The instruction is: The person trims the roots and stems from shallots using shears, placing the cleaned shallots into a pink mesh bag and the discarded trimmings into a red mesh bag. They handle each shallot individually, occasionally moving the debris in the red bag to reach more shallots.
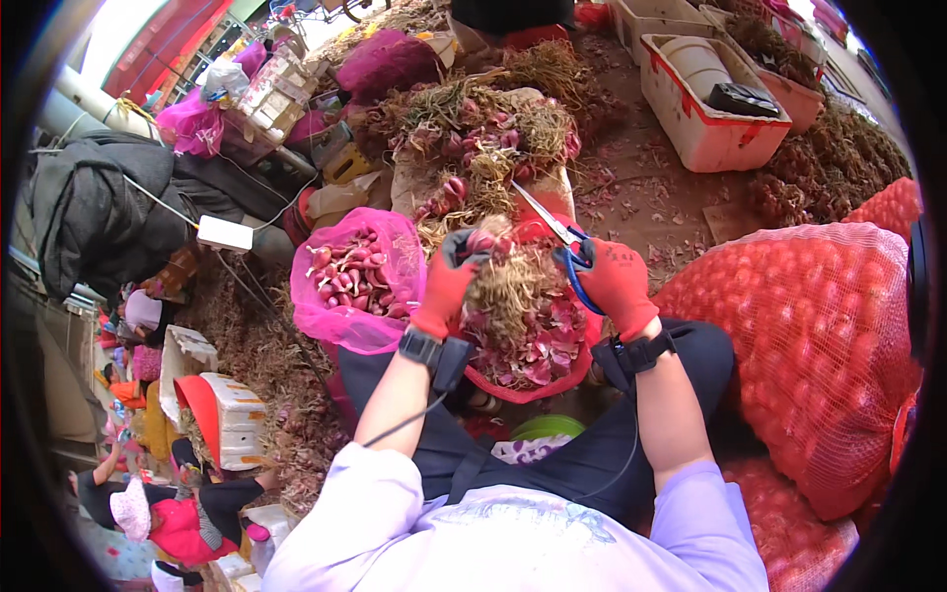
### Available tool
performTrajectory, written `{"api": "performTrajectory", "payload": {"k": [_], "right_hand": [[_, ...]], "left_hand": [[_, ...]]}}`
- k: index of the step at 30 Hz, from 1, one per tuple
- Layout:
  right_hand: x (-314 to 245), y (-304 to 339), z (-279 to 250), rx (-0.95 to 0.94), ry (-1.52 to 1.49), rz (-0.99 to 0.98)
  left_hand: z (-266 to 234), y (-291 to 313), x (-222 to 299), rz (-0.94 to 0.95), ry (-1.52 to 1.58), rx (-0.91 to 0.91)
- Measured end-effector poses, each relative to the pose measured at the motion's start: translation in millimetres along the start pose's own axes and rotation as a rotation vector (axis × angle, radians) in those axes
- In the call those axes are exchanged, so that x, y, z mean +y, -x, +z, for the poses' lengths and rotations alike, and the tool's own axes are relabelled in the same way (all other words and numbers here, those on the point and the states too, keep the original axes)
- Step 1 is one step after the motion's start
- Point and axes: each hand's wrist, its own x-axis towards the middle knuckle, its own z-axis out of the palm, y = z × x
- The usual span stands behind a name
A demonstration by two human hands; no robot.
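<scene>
Lavender shirt and dark trousers lie nearest, just short of the red container. Over the container's far part is the onion bunch, between the hands: the left hand grips it, while the right hand is closed round the blue handles of the scissors, whose blades point away from the container. Peelings lie in the container. Just left of it sits a pink bag of trimmed onions; beyond it, stalked onions heap on a surface; right of it, past the knee, bulges a red sack.

Some of the left hand's fingers are lost behind the bunch, and where the bunch's straw meets the peelings is hard to make out. Something green, on the container's near side, is partly covered. Beyond the container, a person is cut off by the upper edge. Dark print on the right glove is too small to read.
</scene>
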Motion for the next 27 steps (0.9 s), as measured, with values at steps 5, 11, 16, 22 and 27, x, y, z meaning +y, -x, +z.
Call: {"api": "performTrajectory", "payload": {"k": [5, 11, 16, 22, 27], "right_hand": [[23.6, -2.8, 80.4, -0.298, -0.695, 0.053], [-2.9, 9.4, 114.1, -0.494, -1.025, 0.068], [-6.0, 10.1, 117.3, -0.273, -0.754, -0.058], [-1.3, -0.2, 91.6, -0.098, -0.631, 0.114], [24.3, -12.9, 104.7, -0.020, -0.646, 0.208]], "left_hand": [[18.4, 58.7, -5.3, -0.146, 0.498, 0.011], [21.2, 57.9, -40.3, -0.167, 0.529, 0.042], [17.3, 38.8, -36.5, -0.107, -0.312, 0.136], [26.1, 23.3, -14.2, -0.037, 0.018, -0.135], [33.3, 33.7, -5.8, 0.029, 0.428, 0.111]]}}
